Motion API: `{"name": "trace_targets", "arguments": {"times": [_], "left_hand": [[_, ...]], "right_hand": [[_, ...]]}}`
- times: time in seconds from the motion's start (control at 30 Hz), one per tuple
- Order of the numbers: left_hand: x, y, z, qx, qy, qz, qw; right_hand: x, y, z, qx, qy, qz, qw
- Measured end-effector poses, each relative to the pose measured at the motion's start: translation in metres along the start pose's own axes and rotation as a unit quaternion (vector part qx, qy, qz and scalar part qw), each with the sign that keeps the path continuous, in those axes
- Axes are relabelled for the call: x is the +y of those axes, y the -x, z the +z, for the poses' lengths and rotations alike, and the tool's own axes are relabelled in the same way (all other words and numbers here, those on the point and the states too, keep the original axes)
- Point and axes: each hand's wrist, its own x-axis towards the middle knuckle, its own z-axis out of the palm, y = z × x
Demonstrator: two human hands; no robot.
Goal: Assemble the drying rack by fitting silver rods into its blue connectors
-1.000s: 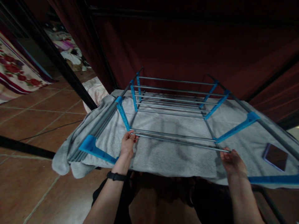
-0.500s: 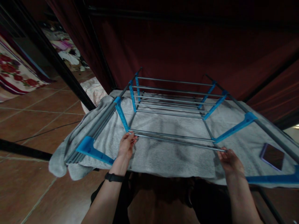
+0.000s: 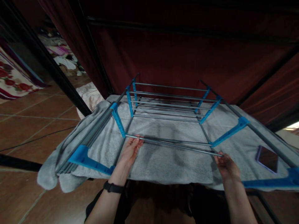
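A thin grey metal rod (image 3: 179,146) runs crosswise between my two hands, low in front of a partly built rack with blue plastic brackets. My left hand (image 3: 132,149), with a black band at the wrist, pinches the rod a little in from its left end. That end meets or overlaps the lower tip of the left blue bracket (image 3: 118,121); I cannot tell if it is seated. My right hand (image 3: 226,165) grips the other end, in front of the right blue bracket (image 3: 230,132) and apart from it. Several rods (image 3: 173,93) span the rear brackets.
A grey blanket (image 3: 163,168) covers the bed under the rack. Several loose grey tubes (image 3: 93,133) lie along the left side. A phone (image 3: 267,158) rests at the right. Black bed posts (image 3: 53,68) and a dark red curtain (image 3: 163,56) stand around.
My left hand has slid inward along the rod, away from its left end. The rod's left end now lies at the left bracket's tip. The view has shifted slightly.
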Motion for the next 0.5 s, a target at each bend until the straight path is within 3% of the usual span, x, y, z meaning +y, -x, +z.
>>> {"name": "trace_targets", "arguments": {"times": [0.27, 0.4, 0.5], "left_hand": [[-0.019, 0.017, 0.042, -0.094, -0.062, 0.041, 0.993], [-0.019, 0.027, 0.089, -0.119, -0.122, 0.122, 0.978], [-0.012, 0.039, 0.130, -0.174, -0.153, 0.188, 0.955]], "right_hand": [[0.003, 0.013, 0.008, -0.005, -0.004, 0.021, 1.000], [0.004, 0.022, 0.019, 0.000, -0.002, 0.032, 0.999], [0.009, 0.029, 0.027, 0.000, -0.015, 0.052, 0.999]]}}
